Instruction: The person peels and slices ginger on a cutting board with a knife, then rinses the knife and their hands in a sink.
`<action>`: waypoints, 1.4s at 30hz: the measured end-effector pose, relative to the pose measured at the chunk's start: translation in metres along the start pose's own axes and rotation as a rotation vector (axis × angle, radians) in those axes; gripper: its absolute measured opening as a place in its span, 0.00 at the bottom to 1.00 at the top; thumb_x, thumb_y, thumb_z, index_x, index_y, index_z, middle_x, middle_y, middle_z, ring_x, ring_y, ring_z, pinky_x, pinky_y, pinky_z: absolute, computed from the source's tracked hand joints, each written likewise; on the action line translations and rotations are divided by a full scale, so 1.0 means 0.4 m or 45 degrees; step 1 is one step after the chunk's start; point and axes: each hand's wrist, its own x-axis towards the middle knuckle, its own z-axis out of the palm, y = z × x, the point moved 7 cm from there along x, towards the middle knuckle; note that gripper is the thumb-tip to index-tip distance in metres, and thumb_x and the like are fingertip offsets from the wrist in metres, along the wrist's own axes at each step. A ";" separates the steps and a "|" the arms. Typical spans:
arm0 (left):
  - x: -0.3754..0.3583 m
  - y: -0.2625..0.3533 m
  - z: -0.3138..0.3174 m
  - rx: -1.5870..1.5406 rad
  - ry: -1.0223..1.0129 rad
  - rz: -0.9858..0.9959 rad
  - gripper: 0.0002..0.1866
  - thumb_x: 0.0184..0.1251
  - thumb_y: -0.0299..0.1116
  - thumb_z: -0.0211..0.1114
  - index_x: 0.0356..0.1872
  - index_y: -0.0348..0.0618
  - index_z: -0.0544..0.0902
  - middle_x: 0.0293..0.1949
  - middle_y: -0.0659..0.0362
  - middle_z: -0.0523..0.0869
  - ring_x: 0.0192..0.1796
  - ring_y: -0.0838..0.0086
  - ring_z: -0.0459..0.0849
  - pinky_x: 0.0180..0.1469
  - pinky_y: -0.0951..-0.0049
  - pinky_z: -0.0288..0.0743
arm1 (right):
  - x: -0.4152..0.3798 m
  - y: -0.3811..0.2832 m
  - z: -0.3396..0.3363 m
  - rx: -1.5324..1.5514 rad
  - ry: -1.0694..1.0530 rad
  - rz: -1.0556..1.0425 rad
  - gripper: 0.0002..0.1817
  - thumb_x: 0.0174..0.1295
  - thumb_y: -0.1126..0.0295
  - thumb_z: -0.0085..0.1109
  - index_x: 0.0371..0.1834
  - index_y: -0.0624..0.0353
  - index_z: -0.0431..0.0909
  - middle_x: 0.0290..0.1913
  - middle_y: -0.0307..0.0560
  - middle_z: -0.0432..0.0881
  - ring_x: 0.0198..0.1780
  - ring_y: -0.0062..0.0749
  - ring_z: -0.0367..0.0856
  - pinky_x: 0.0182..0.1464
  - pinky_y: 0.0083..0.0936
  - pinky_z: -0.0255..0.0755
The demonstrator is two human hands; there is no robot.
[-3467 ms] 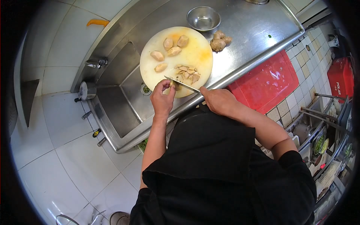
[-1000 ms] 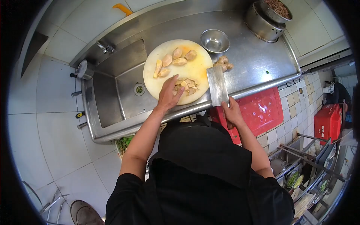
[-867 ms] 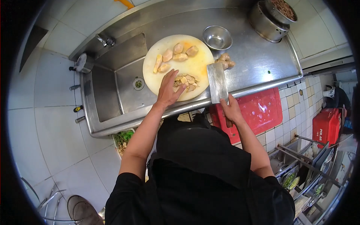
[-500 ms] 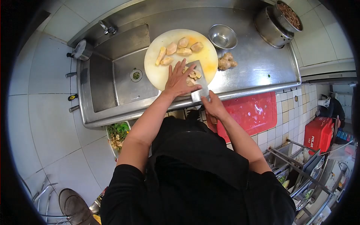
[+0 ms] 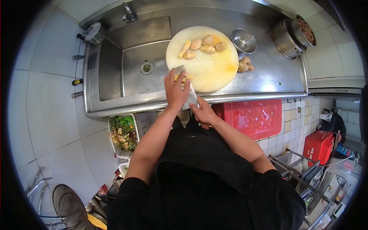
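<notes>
My right hand (image 5: 204, 112) grips the handle end of a cleaver (image 5: 190, 99), whose wide blade lies across the near left edge of the round white cutting board (image 5: 209, 78). Cut ginger pieces (image 5: 181, 78) rest on the blade. Over them is my left hand (image 5: 176, 95), its fingers and thumb curved about the pieces and partly hiding them. Several peeled ginger chunks (image 5: 207, 49) sit on the far part of the board. Beside the board, to the right, lies an unpeeled ginger root (image 5: 245, 65).
A metal bowl (image 5: 243, 41) stands right of the board, with a steel pot (image 5: 284, 40) farther right. The sink basin (image 5: 134, 78) is at left. Below the counter are a bin of vegetable scraps (image 5: 123, 134) and a red lid-like panel (image 5: 253, 119).
Both hands have moved left with the cleaver, from over the board to its near left edge. The cut pieces moved along on the blade. The camera view has shifted too.
</notes>
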 end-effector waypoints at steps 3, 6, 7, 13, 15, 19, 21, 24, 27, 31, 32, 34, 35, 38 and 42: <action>-0.081 -0.093 -0.131 0.053 0.206 -0.145 0.24 0.72 0.45 0.67 0.65 0.50 0.82 0.73 0.42 0.71 0.77 0.46 0.65 0.80 0.41 0.50 | 0.012 -0.058 0.102 -0.121 -0.243 -0.028 0.17 0.75 0.63 0.57 0.58 0.64 0.73 0.28 0.47 0.81 0.21 0.27 0.78 0.26 0.31 0.73; -0.188 -0.187 -0.312 0.205 0.457 -0.351 0.24 0.71 0.44 0.67 0.66 0.50 0.82 0.72 0.42 0.71 0.76 0.45 0.66 0.79 0.38 0.50 | 0.020 -0.153 0.259 -0.367 -0.552 -0.136 0.17 0.73 0.62 0.58 0.53 0.66 0.75 0.33 0.57 0.84 0.30 0.43 0.85 0.36 0.41 0.77; -0.231 -0.215 -0.379 0.277 0.559 -0.441 0.24 0.72 0.44 0.67 0.65 0.50 0.82 0.72 0.41 0.71 0.76 0.45 0.67 0.79 0.37 0.49 | 0.032 -0.168 0.321 -0.453 -0.611 -0.301 0.18 0.74 0.61 0.57 0.57 0.65 0.74 0.30 0.55 0.82 0.28 0.40 0.83 0.35 0.40 0.76; -0.475 -0.392 -0.684 0.428 0.910 -0.831 0.25 0.78 0.49 0.59 0.69 0.50 0.80 0.74 0.38 0.70 0.76 0.44 0.68 0.78 0.37 0.52 | 0.007 -0.262 0.647 -0.755 -0.867 -0.736 0.18 0.72 0.59 0.57 0.49 0.67 0.74 0.36 0.65 0.84 0.42 0.61 0.85 0.46 0.48 0.77; -0.587 -0.620 -0.688 0.322 0.852 -0.926 0.27 0.78 0.51 0.59 0.71 0.50 0.78 0.74 0.36 0.70 0.76 0.42 0.67 0.78 0.40 0.54 | 0.010 -0.242 0.702 -0.804 -0.809 -0.839 0.18 0.73 0.59 0.57 0.49 0.67 0.74 0.34 0.62 0.84 0.37 0.55 0.87 0.43 0.47 0.78; -0.770 -0.794 -0.673 0.513 0.562 -1.375 0.34 0.76 0.56 0.60 0.75 0.48 0.73 0.73 0.31 0.70 0.78 0.39 0.64 0.77 0.48 0.61 | 0.012 -0.274 0.608 -0.722 -0.818 -0.298 0.16 0.75 0.61 0.55 0.51 0.65 0.75 0.30 0.53 0.81 0.26 0.36 0.83 0.31 0.39 0.77; -0.815 -0.800 -0.710 0.527 0.606 -1.396 0.36 0.74 0.54 0.63 0.75 0.43 0.72 0.72 0.28 0.69 0.79 0.38 0.61 0.77 0.49 0.61 | 0.011 -0.281 0.526 -0.670 -0.752 -0.175 0.15 0.76 0.62 0.54 0.52 0.64 0.75 0.28 0.47 0.79 0.22 0.29 0.80 0.27 0.36 0.76; -0.913 -0.860 -0.726 0.436 0.855 -1.281 0.30 0.74 0.49 0.65 0.67 0.36 0.77 0.70 0.32 0.73 0.75 0.40 0.68 0.75 0.49 0.63 | -0.009 -0.273 0.381 -0.510 -0.594 -0.040 0.14 0.77 0.62 0.53 0.55 0.61 0.75 0.25 0.39 0.74 0.20 0.23 0.75 0.24 0.28 0.72; -0.926 -0.834 -0.760 0.418 1.067 -1.276 0.26 0.75 0.47 0.64 0.58 0.32 0.83 0.61 0.36 0.81 0.66 0.44 0.76 0.70 0.50 0.68 | -0.048 -0.218 0.223 -0.252 -0.369 0.088 0.13 0.78 0.62 0.54 0.56 0.58 0.75 0.24 0.34 0.71 0.20 0.19 0.70 0.23 0.21 0.68; -0.825 -0.820 -0.759 0.227 1.082 -1.284 0.25 0.76 0.47 0.62 0.56 0.31 0.84 0.57 0.38 0.83 0.60 0.46 0.81 0.65 0.53 0.72 | -0.131 -0.126 -0.018 0.029 0.105 0.074 0.12 0.78 0.60 0.57 0.50 0.59 0.75 0.22 0.36 0.72 0.18 0.22 0.72 0.20 0.24 0.68; -0.797 -0.826 -0.757 0.151 1.116 -1.256 0.25 0.77 0.47 0.61 0.55 0.30 0.84 0.56 0.39 0.85 0.58 0.49 0.83 0.64 0.54 0.74 | -0.147 -0.095 -0.084 0.094 0.261 0.085 0.12 0.78 0.61 0.57 0.49 0.58 0.75 0.22 0.36 0.72 0.17 0.23 0.72 0.20 0.25 0.68; -0.731 -0.840 -0.754 0.062 1.143 -1.213 0.24 0.78 0.46 0.60 0.54 0.29 0.85 0.55 0.40 0.86 0.56 0.51 0.84 0.62 0.56 0.75 | -0.156 -0.015 -0.205 0.168 0.429 0.056 0.11 0.77 0.61 0.58 0.47 0.58 0.74 0.21 0.36 0.72 0.17 0.23 0.72 0.19 0.25 0.68; -0.692 -0.843 -0.755 -0.006 1.158 -1.128 0.24 0.78 0.45 0.60 0.52 0.28 0.85 0.53 0.42 0.87 0.55 0.54 0.85 0.60 0.58 0.76 | -0.162 0.022 -0.265 0.240 0.568 0.033 0.11 0.77 0.62 0.59 0.45 0.57 0.73 0.21 0.36 0.72 0.17 0.24 0.72 0.18 0.24 0.68; -0.578 -0.868 -0.750 -0.114 1.150 -0.993 0.22 0.79 0.43 0.59 0.50 0.28 0.86 0.49 0.45 0.90 0.53 0.59 0.87 0.59 0.61 0.78 | -0.140 0.081 -0.397 0.166 0.730 0.103 0.11 0.77 0.60 0.58 0.42 0.54 0.72 0.22 0.36 0.72 0.16 0.23 0.70 0.19 0.24 0.67; -0.414 -0.800 -0.719 -0.405 1.088 -0.896 0.22 0.82 0.43 0.57 0.48 0.29 0.86 0.48 0.49 0.90 0.51 0.65 0.87 0.58 0.67 0.78 | -0.064 0.075 -0.477 0.085 0.754 0.082 0.13 0.77 0.59 0.58 0.41 0.57 0.72 0.22 0.38 0.73 0.16 0.24 0.72 0.18 0.24 0.68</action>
